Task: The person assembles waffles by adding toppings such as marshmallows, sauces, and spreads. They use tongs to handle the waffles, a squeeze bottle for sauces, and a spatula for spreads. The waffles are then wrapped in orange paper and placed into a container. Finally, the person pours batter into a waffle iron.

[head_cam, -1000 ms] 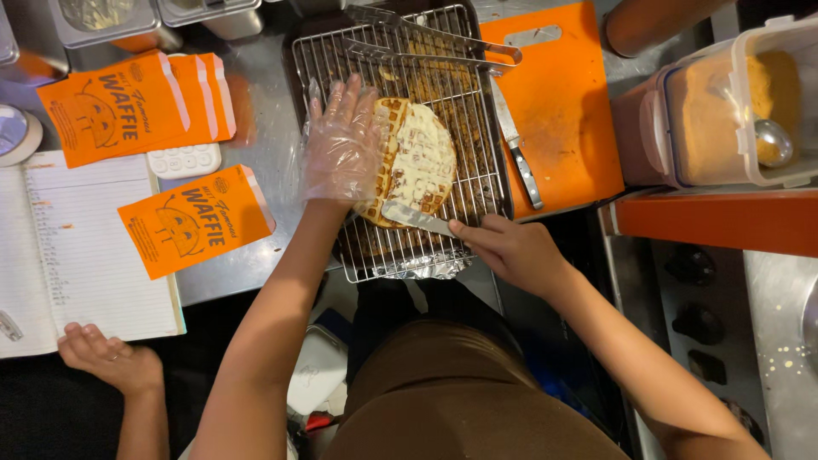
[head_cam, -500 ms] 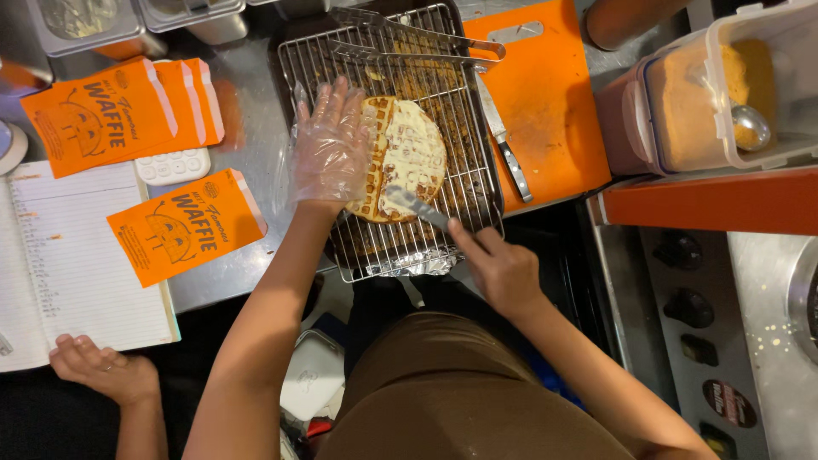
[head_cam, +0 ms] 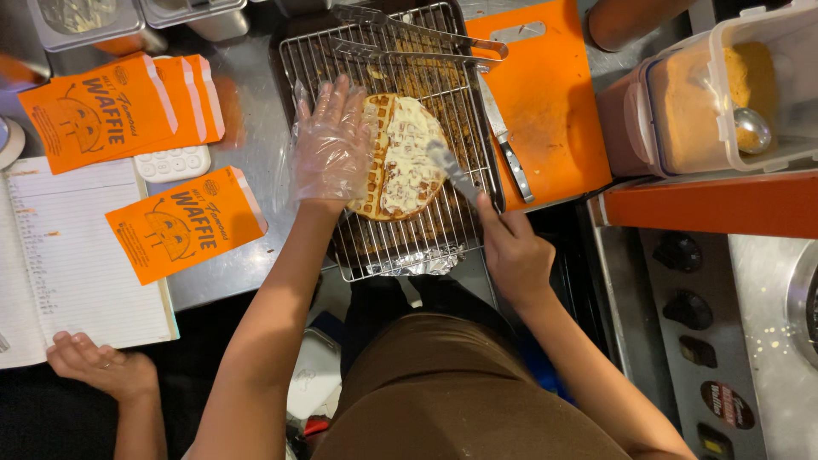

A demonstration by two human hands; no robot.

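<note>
White spread is being smoothed over the waffle [head_cam: 400, 158] by the knife [head_cam: 450, 170] gripped in the right hand [head_cam: 514, 255]; the waffle is steadied by the gloved left hand [head_cam: 331, 145], spread flat; bare left edge judged next.

The left hand [head_cam: 331, 145], in a clear plastic glove, lies flat and palm-down with fingers spread, its forearm reaching far into the scene. The bare right hand [head_cam: 514, 251] is curled closed in a grip, nearer and to the right.

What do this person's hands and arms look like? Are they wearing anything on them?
The left hand wears a thin, clear plastic glove, loose and crinkled, ending at the wrist. The right hand is bare, with no glove. Both forearms are uncovered; no sleeves, watch or bracelet show. No rings are visible.
</note>
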